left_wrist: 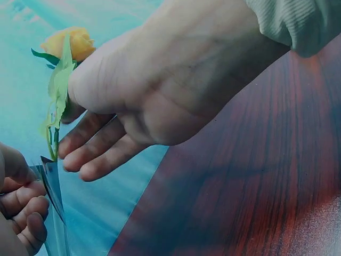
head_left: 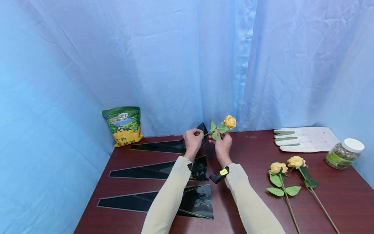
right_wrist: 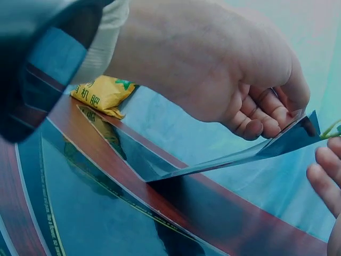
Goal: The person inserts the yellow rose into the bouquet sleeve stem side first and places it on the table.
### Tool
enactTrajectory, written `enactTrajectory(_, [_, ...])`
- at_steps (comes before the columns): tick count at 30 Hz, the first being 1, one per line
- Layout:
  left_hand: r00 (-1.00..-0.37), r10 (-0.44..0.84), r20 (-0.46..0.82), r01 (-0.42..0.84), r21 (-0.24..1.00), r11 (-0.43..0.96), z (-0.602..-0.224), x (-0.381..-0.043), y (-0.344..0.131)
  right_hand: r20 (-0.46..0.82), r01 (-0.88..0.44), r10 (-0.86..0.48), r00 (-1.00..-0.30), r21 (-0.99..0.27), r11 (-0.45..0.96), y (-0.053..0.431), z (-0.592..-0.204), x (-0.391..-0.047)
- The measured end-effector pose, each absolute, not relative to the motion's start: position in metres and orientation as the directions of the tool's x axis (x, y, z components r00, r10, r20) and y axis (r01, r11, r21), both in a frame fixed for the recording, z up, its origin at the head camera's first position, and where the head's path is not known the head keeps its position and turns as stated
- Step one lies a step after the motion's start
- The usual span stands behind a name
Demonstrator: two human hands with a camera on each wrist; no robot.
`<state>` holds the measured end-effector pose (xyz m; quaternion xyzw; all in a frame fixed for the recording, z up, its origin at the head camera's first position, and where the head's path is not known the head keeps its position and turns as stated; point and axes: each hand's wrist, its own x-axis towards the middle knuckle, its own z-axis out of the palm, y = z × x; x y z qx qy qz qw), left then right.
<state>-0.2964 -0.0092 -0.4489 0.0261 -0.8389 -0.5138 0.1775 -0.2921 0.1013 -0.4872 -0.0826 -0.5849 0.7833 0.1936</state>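
My left hand (head_left: 193, 141) pinches the wide mouth of a tapered black-and-clear plastic flower sleeve (head_left: 159, 147), raising that end off the table. The right wrist view shows the sleeve (right_wrist: 242, 160) slanting up to my left fingertips. My right hand (head_left: 223, 148) holds a yellow artificial rose (head_left: 230, 122) by its stem, just under the green leaves. In the left wrist view the stem (left_wrist: 55, 141) runs down into the sleeve's opening. The right hand's thumb and index finger are partly hidden behind leaves; its other fingers extend loosely.
Two more sleeves lie nearer me, a middle one (head_left: 140, 172) and a front one (head_left: 195, 201). Two yellow roses (head_left: 278, 168) rest at right. Behind them are a white glove (head_left: 312, 139) and a lidded jar (head_left: 343, 154). A fertiliser bag (head_left: 124, 125) stands back left, before blue curtains.
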Motion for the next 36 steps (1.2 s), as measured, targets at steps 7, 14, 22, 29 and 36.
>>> enactTrajectory(7, [-0.946, -0.212, 0.246, 0.134, 0.89, 0.437, -0.448, -0.293, -0.01, 0.142, -0.236, 0.439, -0.887, -0.957, -0.168, 0.103, -0.483, -0.29])
enactTrajectory(14, [-0.95, -0.2, 0.238, 0.129, 0.887, 0.443, -0.447, -0.292, -0.012, 0.148, -0.216, 0.422, -0.894, -0.969, -0.119, 0.101, -0.482, -0.288])
enactTrajectory(22, [-0.948, -0.192, 0.253, 0.142, 0.88, 0.453, -0.445, -0.292, -0.014, 0.187, -0.182, 0.411, -0.892, -0.982, 0.051, 0.098, -0.485, -0.289])
enactTrajectory(29, [-0.942, -0.182, 0.283, 0.17, 0.867, 0.469, -0.436, -0.291, -0.012, 0.157, -0.172, 0.362, -0.919, -0.985, -0.007, 0.097, -0.49, -0.289])
enactTrajectory(36, [-0.937, -0.191, 0.294, 0.179, 0.87, 0.458, -0.431, -0.288, -0.012, 0.129, -0.143, 0.339, -0.932, -0.99, -0.015, 0.101, -0.491, -0.287])
